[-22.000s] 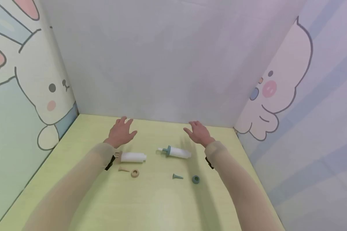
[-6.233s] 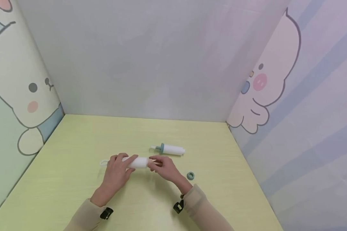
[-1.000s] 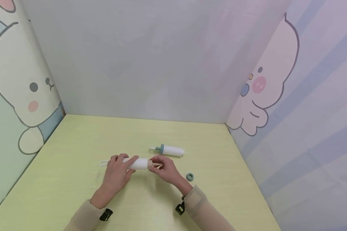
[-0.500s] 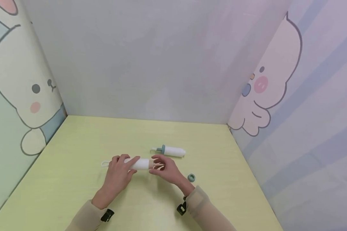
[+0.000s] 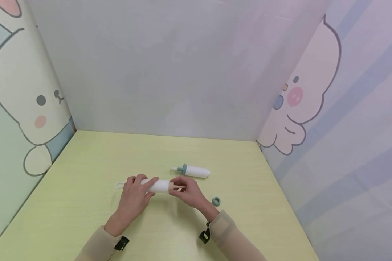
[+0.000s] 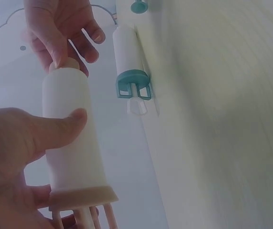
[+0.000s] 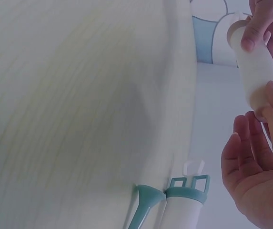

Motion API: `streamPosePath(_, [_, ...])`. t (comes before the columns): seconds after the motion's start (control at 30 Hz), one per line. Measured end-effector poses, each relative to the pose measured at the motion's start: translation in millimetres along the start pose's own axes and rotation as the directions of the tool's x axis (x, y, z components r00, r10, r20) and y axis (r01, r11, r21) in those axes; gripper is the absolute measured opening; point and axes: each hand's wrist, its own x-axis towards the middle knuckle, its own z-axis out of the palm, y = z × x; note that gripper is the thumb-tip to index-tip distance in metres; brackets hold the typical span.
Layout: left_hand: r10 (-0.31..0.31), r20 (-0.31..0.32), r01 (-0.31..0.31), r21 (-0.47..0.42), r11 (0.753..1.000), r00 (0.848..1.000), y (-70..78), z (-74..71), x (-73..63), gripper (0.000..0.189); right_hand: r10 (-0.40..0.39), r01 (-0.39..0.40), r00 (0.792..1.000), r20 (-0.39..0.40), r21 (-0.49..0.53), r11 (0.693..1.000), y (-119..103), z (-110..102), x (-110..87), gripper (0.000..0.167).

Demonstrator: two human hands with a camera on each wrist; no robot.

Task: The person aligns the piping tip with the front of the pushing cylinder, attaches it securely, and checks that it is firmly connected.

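Note:
My left hand grips the white barrel of an icing syringe, held roughly level over the table. Its beige flange and handle prongs are at the left, with a pale loop beyond them. At the other end my right hand pinches the beige screw collar between thumb and fingers. A slim beige nozzle sticks out through the collar towards the right palm. The fingers partly hide the collar.
A second icing syringe with a teal flange lies behind the hands. Right of the right hand lies a teal ring. The right wrist view shows a teal nozzle on the table. Printed fabric walls surround the table's back and sides.
Since the oldest frame, the beige syringe has been picked up, with collar and nozzle now at its end. In the last half second, the right fingers have drawn in around the collar.

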Motion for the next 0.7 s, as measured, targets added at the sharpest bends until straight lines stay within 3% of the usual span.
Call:
streamPosePath(0.23, [0.006, -0.009, -0.006, -0.005, 1.000, 1.000, 0.2, -0.8, 3.5, 0.054, 0.000, 0.000, 1.000, -0.001, -0.037, 0.999, 24, 1, 7.3, 0.027])
streamPosePath(0.53, [-0.005, -0.001, 0.005, 0.002, 1.000, 1.000, 1.5, -1.4, 3.7, 0.053, 0.020, -0.020, 1.000, 0.019, -0.030, 0.999, 7, -1, 3.9, 0.027])
streamPosePath(0.7, [-0.007, 0.002, 0.007, 0.008, 1.000, 1.000, 0.8, -0.4, 3.3, 0.053, 0.017, -0.017, 1.000, 0.015, -0.034, 0.999, 24, 2, 7.6, 0.027])
